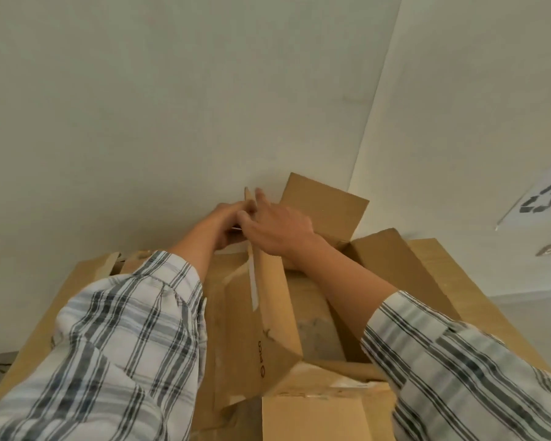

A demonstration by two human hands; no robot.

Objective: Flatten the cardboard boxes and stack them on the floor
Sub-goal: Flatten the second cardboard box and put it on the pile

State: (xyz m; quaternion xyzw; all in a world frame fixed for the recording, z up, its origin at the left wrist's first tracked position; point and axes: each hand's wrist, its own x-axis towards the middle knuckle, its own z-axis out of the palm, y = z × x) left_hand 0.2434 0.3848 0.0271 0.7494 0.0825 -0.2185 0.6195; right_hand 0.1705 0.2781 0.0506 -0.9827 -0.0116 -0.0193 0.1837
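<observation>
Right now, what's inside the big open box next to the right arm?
The open box shows only bare brown walls and a shadowy grey bottom. The right hand and its plaid sleeve cover part of the inside, so anything there is hidden.

brown cardboard boxes (264, 300), grey-striped white plaid sleeves (121, 338), off-white wall (172, 106)

Soft even daylight; slight blur; wide-angle edge distortion

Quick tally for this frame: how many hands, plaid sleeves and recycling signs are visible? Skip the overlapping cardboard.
Hands: 2, left hand and right hand
Plaid sleeves: 2, left sleeve and right sleeve
Recycling signs: 1, recycling sign on the wall
Total: 5
</observation>
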